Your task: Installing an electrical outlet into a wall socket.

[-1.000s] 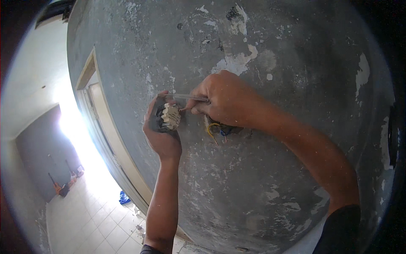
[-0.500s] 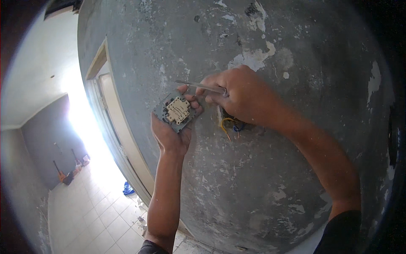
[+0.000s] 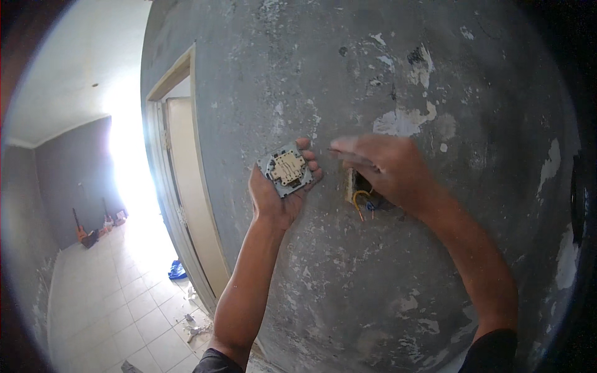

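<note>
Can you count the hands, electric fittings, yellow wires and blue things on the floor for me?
Hands: 2, the left hand and the right hand
Fitting: 1
Yellow wire: 1
Blue thing on the floor: 1
Total: 5

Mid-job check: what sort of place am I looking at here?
Probably a room under renovation: the grey wall is patchy and scraped, a yellow wire and a blue wire stick out of an open wall box, and pale debris lies on the tiled floor.
</note>
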`<state>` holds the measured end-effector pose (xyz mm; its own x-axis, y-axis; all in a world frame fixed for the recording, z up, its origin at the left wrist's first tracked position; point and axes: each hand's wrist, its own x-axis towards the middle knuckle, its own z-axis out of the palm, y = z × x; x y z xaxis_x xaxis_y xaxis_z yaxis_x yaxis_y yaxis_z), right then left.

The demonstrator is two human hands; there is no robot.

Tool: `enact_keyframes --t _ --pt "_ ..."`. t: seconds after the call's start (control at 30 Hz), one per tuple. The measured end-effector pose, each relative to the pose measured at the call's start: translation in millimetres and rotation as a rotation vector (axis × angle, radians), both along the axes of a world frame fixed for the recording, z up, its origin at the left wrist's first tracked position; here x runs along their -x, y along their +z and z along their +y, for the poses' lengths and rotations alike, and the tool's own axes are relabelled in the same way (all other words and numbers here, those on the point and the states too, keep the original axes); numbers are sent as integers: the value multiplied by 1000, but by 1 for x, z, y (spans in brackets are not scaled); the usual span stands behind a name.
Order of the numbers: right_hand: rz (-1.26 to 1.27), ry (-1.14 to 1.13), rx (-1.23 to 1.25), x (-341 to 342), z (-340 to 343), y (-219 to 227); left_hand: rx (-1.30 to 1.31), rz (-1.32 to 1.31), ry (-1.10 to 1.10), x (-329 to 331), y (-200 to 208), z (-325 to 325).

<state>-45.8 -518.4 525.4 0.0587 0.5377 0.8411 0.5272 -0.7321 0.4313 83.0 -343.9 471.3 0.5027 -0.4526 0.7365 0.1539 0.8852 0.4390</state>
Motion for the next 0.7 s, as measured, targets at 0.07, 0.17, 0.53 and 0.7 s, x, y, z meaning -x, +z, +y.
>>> enact_keyframes --t 0.07,0.17,0.53,0.7 --pt "30 -231 80 6 -2 -5 -16 10 7 0 0 2" --pt "-13 -330 89 4 2 -9 -68 0 30 -2 0 4" --pt "7 -382 150 5 4 -6 -346 -82 297 15 6 14" --pt "103 -350 135 5 2 -1 -381 -85 377 16 3 13"
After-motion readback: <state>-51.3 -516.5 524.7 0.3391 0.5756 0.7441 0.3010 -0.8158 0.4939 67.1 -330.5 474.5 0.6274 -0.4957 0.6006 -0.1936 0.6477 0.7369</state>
